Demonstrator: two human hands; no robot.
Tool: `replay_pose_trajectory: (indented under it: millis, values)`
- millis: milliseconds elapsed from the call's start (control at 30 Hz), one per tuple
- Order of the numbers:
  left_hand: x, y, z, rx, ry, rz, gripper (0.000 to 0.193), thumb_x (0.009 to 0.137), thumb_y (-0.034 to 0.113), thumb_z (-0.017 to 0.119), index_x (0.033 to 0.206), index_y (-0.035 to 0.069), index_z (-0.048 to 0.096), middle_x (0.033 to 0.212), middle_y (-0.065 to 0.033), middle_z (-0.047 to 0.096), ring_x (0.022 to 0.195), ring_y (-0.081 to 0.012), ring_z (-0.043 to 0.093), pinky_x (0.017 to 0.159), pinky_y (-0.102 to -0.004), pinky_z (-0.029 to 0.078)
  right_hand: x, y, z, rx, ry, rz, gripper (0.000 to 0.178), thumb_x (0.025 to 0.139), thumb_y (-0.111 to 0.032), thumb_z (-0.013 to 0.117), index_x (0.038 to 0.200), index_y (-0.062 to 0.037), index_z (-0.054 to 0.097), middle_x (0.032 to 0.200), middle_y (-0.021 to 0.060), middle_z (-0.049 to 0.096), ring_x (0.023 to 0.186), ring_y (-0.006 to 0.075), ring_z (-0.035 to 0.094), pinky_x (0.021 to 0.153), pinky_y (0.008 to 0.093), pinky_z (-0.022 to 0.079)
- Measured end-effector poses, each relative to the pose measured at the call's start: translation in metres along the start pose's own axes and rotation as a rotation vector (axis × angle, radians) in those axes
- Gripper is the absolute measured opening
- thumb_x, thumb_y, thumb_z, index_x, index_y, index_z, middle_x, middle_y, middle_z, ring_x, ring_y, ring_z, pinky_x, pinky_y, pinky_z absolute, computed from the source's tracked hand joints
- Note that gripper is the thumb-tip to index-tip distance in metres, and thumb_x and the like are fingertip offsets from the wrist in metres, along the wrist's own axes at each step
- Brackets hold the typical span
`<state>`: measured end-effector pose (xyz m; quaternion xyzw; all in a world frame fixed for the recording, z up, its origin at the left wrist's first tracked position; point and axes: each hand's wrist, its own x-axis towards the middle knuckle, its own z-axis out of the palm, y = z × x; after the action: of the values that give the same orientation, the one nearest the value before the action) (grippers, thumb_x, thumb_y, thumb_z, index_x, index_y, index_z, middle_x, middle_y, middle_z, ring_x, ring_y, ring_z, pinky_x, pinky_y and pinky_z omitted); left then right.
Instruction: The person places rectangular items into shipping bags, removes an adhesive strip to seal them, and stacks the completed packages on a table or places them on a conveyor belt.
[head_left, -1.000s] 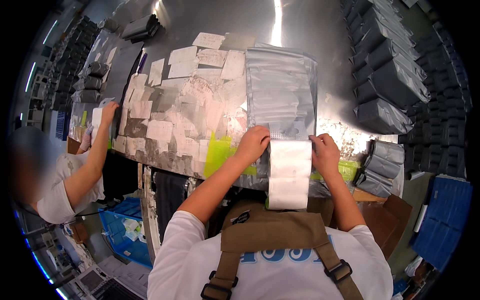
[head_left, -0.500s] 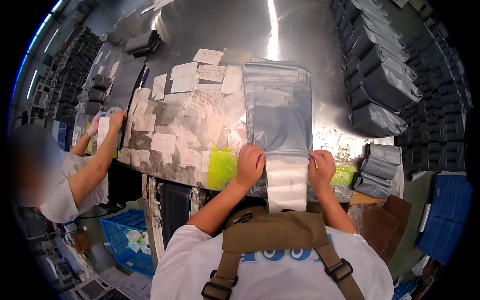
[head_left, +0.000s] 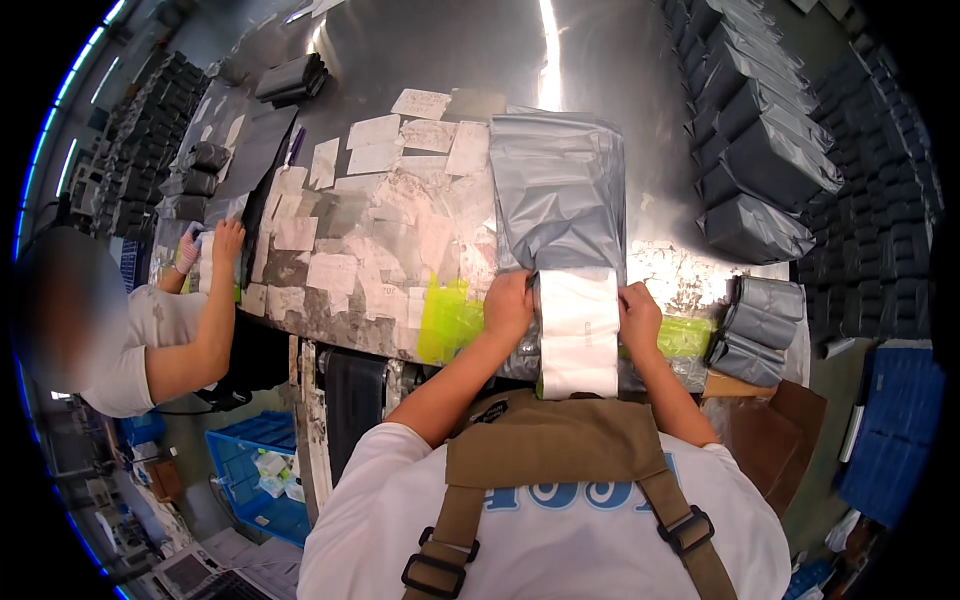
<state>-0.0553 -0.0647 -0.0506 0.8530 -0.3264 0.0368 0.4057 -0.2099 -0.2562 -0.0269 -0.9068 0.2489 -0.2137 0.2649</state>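
Both hands — left hand [head_left: 508,303], right hand [head_left: 638,315] — press flat on either side of the white label [head_left: 578,330], smoothing it onto the grey bag [head_left: 558,195] at the surface's [head_left: 400,60] near edge.

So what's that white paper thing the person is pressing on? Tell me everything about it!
The white label is a long rectangular sheet, papery and mostly blank-looking. It lies flat on the near end of a grey plastic bag on the metal table. The left hand and right hand press on its side edges.
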Motion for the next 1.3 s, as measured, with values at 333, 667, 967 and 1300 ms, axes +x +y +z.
replay_pose_trajectory:
  millis: [333,667,967,1300]
  values:
    - [0.018,0.007,-0.005,-0.19,-0.066,-0.105,0.032,0.079,0.007,0.07,0.11,0.004,0.061,0.086,-0.01,0.059,0.071,-0.0227,0.06,0.064,-0.0346,0.048,0.042,0.021,-0.024,0.394,-0.044,0.176,0.026,0.086,-0.014,0.067,0.11,-0.0029,0.066,0.095,0.0065,0.063,0.065,0.0146,0.056,0.062,0.03,0.046]
    - [0.049,0.037,-0.015,-0.365,-0.066,-0.113,0.017,0.08,0.009,0.075,0.092,0.0,0.067,0.08,-0.0075,0.06,0.07,-0.0171,0.061,0.066,-0.0287,0.049,0.056,-0.015,-0.01,0.458,0.029,0.288,0.013,0.077,-0.007,0.076,0.079,0.0002,0.065,0.075,0.0017,0.061,0.062,0.0086,0.052,0.057,0.0246,0.044]
    - [0.033,0.031,-0.036,-0.264,0.018,0.179,0.017,0.082,0.006,0.067,0.099,0.002,0.065,0.094,-0.0135,0.062,0.091,-0.0313,0.059,0.078,-0.038,0.048,0.057,-0.011,-0.023,0.6,0.022,0.119,0.034,0.084,-0.006,0.07,0.117,-0.0009,0.063,0.105,0.0062,0.06,0.066,0.0092,0.051,0.063,0.0234,0.046]
    - [0.004,0.011,-0.026,-0.243,-0.022,0.057,0.037,0.079,0.004,0.066,0.115,0.002,0.062,0.101,-0.0142,0.061,0.095,-0.0326,0.056,0.087,-0.0389,0.047,-0.005,-0.022,-0.028,0.31,0.075,0.071,0.034,0.082,-0.008,0.068,0.114,0.0014,0.064,0.1,0.0151,0.064,0.08,0.0225,0.064,0.069,0.0319,0.051]
